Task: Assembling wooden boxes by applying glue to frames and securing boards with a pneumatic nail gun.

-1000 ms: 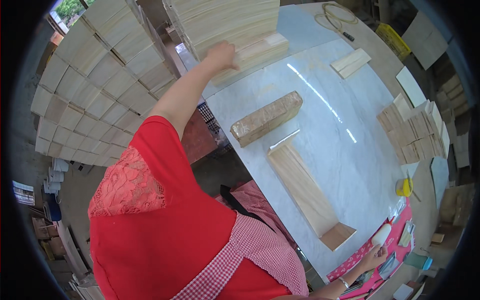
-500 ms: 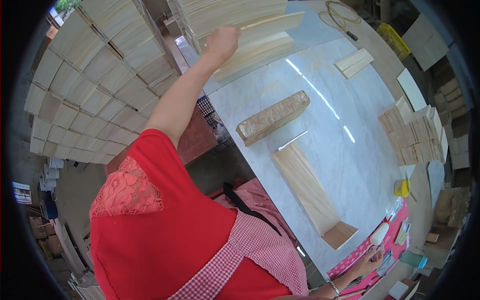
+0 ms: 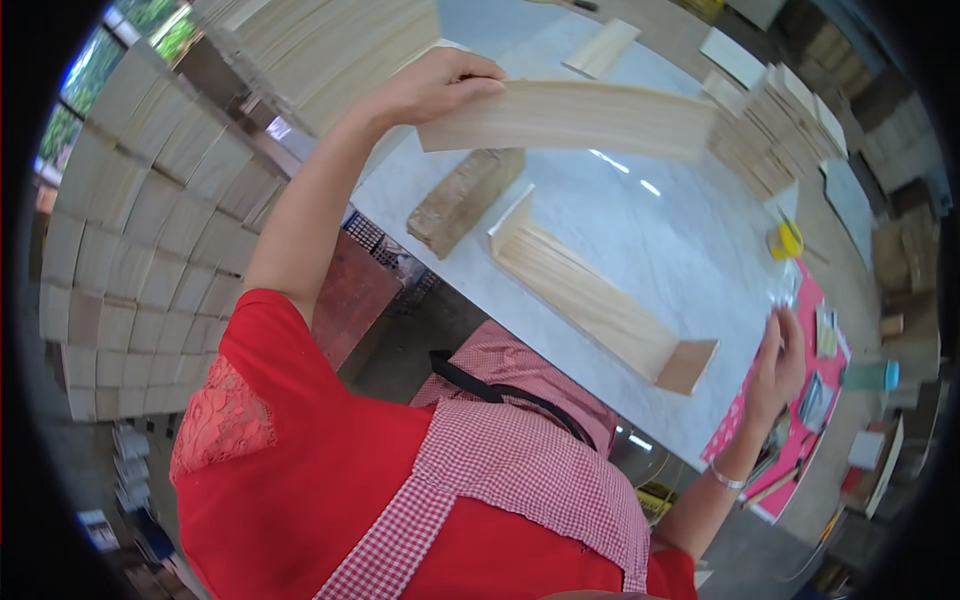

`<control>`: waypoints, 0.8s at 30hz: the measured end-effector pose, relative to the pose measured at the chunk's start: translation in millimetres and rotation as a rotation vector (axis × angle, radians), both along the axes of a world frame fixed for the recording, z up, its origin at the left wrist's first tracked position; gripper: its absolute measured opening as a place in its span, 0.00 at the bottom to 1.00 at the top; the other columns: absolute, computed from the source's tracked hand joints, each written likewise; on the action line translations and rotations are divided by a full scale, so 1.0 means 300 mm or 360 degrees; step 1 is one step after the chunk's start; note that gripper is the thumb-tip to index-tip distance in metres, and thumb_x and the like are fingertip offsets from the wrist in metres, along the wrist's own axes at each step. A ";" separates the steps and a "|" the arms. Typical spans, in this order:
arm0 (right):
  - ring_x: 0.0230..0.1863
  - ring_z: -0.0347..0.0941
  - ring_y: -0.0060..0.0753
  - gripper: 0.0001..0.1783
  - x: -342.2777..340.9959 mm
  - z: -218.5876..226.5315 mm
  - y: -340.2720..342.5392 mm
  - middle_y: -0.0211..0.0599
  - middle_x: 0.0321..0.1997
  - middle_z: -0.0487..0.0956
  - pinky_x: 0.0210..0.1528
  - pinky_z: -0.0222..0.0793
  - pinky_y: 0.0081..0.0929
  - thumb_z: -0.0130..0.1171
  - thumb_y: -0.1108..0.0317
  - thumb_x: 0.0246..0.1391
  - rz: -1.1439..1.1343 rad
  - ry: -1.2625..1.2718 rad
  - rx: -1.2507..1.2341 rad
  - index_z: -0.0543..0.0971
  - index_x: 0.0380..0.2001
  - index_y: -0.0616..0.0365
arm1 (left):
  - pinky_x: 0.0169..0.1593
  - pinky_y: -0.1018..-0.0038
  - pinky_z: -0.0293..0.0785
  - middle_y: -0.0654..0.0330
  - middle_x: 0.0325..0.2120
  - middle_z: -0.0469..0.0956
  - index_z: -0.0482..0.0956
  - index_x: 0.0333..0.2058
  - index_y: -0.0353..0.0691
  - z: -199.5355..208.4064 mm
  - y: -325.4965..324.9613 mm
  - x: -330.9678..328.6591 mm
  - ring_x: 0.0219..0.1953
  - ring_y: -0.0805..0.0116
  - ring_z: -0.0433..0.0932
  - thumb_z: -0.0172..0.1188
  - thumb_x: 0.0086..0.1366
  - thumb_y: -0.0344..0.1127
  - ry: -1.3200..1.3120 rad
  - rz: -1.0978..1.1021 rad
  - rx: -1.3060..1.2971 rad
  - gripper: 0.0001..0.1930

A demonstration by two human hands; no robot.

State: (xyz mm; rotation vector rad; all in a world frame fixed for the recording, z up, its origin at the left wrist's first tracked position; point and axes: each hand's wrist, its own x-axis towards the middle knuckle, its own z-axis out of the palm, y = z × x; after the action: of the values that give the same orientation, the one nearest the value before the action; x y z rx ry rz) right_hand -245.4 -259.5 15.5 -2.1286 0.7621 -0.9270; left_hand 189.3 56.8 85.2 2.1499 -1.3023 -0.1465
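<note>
My left hand (image 3: 435,88) is closed on the near end of a thin, pale wooden board (image 3: 575,120), held up above the table and slanting to the right. Below it on the white marbled table (image 3: 600,200) lies a long wooden tray piece (image 3: 590,285) with a low upright end piece at each end. A block wrapped in brown tape (image 3: 465,200) rests beside the tray piece. My right hand (image 3: 778,365), slightly blurred, hovers over the pink cloth (image 3: 812,290) at the right, fingers stretched out and nothing visible in them.
Tall stacks of boards (image 3: 330,50) stand at the upper left, with a wall of stacked wooden pieces (image 3: 150,240) behind my left arm. More wooden pieces (image 3: 765,130) are piled at the far right, near a yellow tape roll (image 3: 787,240). A loose board (image 3: 602,48) lies at the back.
My left hand has brought the board off the stack and over the table. The right hand has moved forward from beside a white bottle, now out of sight. The view has turned.
</note>
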 end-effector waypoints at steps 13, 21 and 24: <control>0.46 0.72 0.20 0.14 -0.003 -0.007 0.082 0.33 0.45 0.79 0.50 0.67 0.19 0.59 0.70 0.64 0.0112 -0.0163 0.0038 0.75 0.49 0.68 | 0.41 0.64 0.73 0.56 0.32 0.79 0.82 0.43 0.40 0.030 -0.307 -0.386 0.36 0.55 0.78 0.60 0.65 0.31 -0.0808 -0.0688 -0.0418 0.09; 0.46 0.74 0.19 0.13 -0.019 0.017 0.128 0.33 0.44 0.80 0.51 0.69 0.18 0.60 0.74 0.62 0.0194 -0.0465 0.0423 0.75 0.48 0.67 | 0.46 0.61 0.74 0.57 0.39 0.78 0.78 0.50 0.41 0.023 -0.410 -0.475 0.44 0.53 0.76 0.71 0.55 0.39 -0.1274 -0.0683 -0.0659 0.24; 0.42 0.75 0.17 0.11 0.031 0.025 0.186 0.34 0.41 0.81 0.45 0.69 0.15 0.60 0.77 0.61 0.0175 -0.0589 0.0453 0.75 0.45 0.68 | 0.62 0.48 0.60 0.50 0.51 0.71 0.67 0.61 0.39 0.025 -0.503 -0.606 0.57 0.52 0.69 0.69 0.52 0.55 -0.2363 -0.0645 -0.0348 0.42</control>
State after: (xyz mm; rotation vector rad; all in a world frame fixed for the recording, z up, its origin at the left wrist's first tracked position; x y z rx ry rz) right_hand -236.0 -203.7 22.8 -1.6718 0.5458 -1.0457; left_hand 7.3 -94.0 92.8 1.6010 -2.2922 1.6046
